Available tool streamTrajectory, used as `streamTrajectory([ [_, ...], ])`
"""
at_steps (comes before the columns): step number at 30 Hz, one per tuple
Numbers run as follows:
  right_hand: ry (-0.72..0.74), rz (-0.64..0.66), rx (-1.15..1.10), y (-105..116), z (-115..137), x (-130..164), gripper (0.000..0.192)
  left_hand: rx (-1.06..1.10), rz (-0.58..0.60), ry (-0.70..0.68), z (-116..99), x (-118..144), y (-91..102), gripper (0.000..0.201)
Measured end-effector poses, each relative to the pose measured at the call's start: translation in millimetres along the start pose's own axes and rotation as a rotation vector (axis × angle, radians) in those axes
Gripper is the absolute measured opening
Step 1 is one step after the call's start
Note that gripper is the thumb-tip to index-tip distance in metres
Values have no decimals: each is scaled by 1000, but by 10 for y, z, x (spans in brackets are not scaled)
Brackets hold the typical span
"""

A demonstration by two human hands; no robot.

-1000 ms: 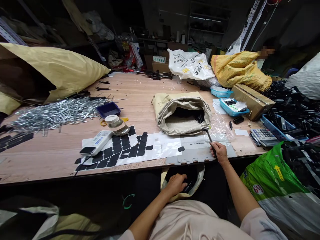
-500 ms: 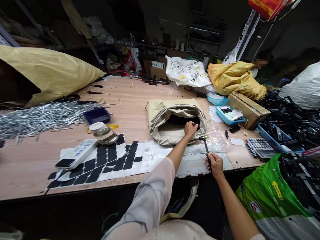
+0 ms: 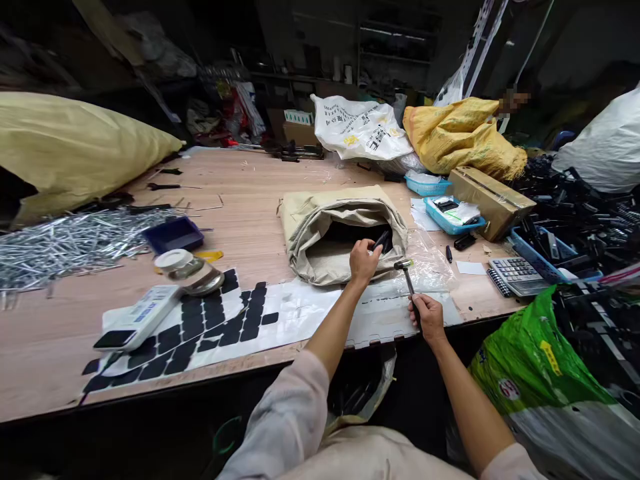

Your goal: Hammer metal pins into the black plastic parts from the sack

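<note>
A beige sack (image 3: 327,200) lies on the table with its rolled mouth facing me and a dark inside. At the right of that mouth, my left hand (image 3: 363,261) is closed on a black elongated piece (image 3: 383,240); its exact kind is hard to make out. My right hand (image 3: 427,317) grips a small hammer (image 3: 410,285) by its dark handle, head up, beside the sack. The hammer's head has a yellowish end. Clear plastic film (image 3: 433,263) lies just behind the hammer, and a white sheet with black pads (image 3: 253,313) extends to the left.
On the left are a heap of metal rods (image 3: 90,240), a dark blue tray (image 3: 173,235), a glass jar (image 3: 193,272) and a white device (image 3: 140,317). Rightward are blue baskets (image 3: 453,223), a cardboard box (image 3: 493,200), a calculator (image 3: 517,275) and a green bag (image 3: 530,347).
My left hand has drawn back from the sack's mouth toward me and left, and the black piece now shows in its fingers. My right hand still grips the hammer. The view has shifted slightly.
</note>
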State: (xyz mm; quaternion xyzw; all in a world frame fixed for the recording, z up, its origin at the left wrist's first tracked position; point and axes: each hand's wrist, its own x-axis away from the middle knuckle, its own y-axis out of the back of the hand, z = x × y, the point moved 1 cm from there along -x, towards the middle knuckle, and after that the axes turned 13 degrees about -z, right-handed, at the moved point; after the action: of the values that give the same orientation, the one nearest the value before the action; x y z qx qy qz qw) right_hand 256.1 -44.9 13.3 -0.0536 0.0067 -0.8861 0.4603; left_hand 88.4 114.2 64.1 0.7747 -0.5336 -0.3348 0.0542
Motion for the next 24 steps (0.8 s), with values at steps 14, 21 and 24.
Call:
streamTrajectory([
  [14,115,61,127,22,25,43,41,-120,330,14,442,952,562,19],
  [21,346,46,423,139,46,112,36,-155,344,13,402,962,561,21],
  [24,524,54,558,201,90,148,30,-163,336,4,399,966,553,21],
])
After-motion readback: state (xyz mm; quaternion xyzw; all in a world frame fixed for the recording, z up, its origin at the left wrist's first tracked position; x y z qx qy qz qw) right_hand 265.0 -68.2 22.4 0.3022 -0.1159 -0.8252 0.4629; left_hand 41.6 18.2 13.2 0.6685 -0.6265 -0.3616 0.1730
